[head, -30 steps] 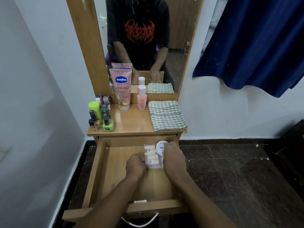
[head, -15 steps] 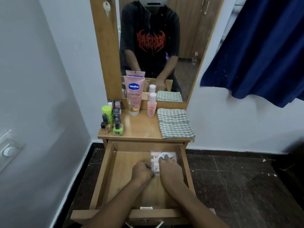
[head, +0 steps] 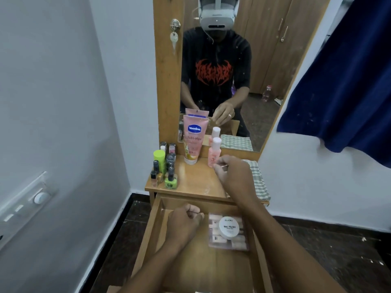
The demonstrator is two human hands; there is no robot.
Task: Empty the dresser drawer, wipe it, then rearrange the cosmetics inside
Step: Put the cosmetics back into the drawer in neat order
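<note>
1. Since half a second ago the right hand (head: 232,176) has risen out of the drawer (head: 211,269) and now hangs over the dresser top (head: 194,182) at the centre of the frame.
2. Its fingers are half bent, their tips just beside the small pink bottle (head: 214,155). I cannot tell whether they touch it or hold anything.
3. At lower centre, the left hand (head: 186,222) is clenched into a fist inside the open drawer, with nothing visible in it. It seems parked there, near the place the next item will go.
4. Just right of that fist, a clear box of false nails (head: 227,244) lies flat on the drawer floor, against the right wall. A round white tub (head: 228,227) labelled nail polish sits on top of it. Stacking the tub leaves most of the floor bare for taller items.
5. Waiting on the dresser top, left of centre, are a cluster of nail polish bottles (head: 167,170) and an upright pink Vaseline tube (head: 192,140).
6. A striped cloth (head: 258,182) lies folded at the right edge of the top, partly under the right wrist, so the wiping looks finished.
7. My reading: the refilling step is under way, and the pink bottle is the likely next pick.
</note>
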